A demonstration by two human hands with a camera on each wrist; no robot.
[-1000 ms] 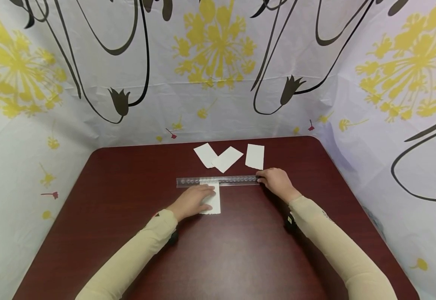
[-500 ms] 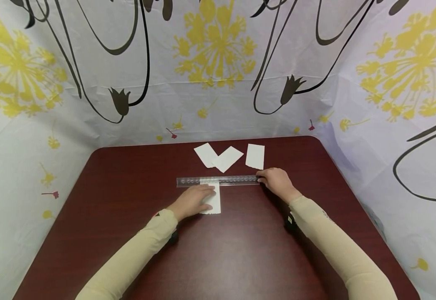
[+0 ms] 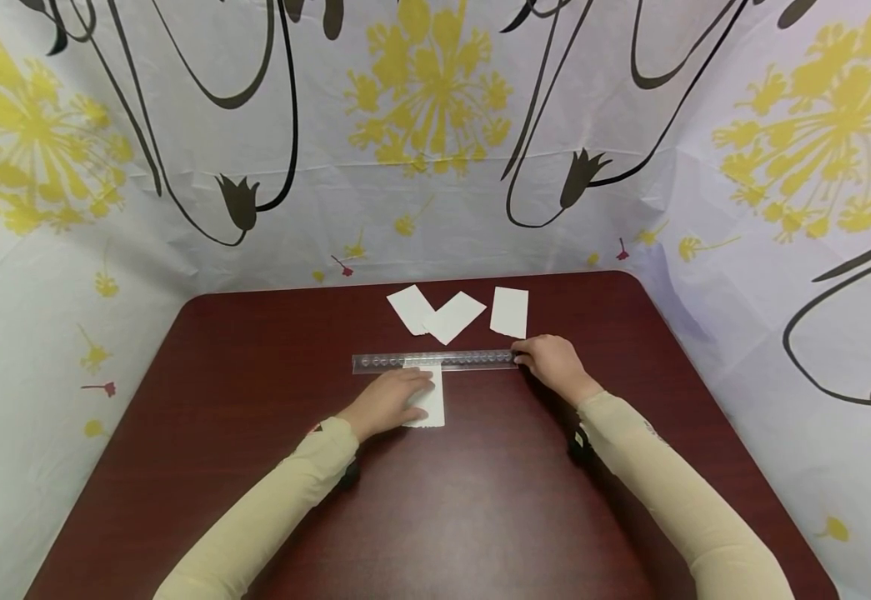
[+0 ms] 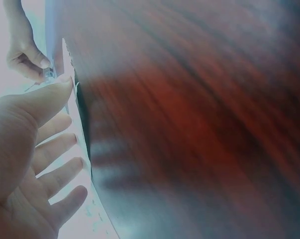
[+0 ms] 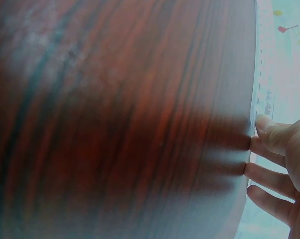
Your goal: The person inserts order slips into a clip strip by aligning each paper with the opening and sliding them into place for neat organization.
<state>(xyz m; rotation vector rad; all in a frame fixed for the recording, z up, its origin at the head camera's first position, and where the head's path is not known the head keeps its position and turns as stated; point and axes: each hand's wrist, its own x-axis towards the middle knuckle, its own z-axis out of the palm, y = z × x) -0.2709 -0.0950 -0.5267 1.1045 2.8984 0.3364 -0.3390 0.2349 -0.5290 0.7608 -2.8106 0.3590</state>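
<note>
A clear plastic ruler lies crosswise on the table, a row of round holes along its length. Beneath its left half is the far end of a small white paper slip, whose near edge looks torn. My left hand rests on the slip with fingers extended and covers its left part. In the left wrist view the fingers of that hand are spread along the paper. At the ruler's right end my right hand pinches it between thumb and fingers. The right wrist view shows the thumb at the ruler's edge.
Beyond the ruler lie three more white slips: a left one overlapping a middle one, and a right one apart. The dark red wooden table meets a patterned cloth backdrop behind and at both sides.
My left hand and the slip under it have shifted slightly to the right beneath the ruler. The ruler and my right hand stay in place.
</note>
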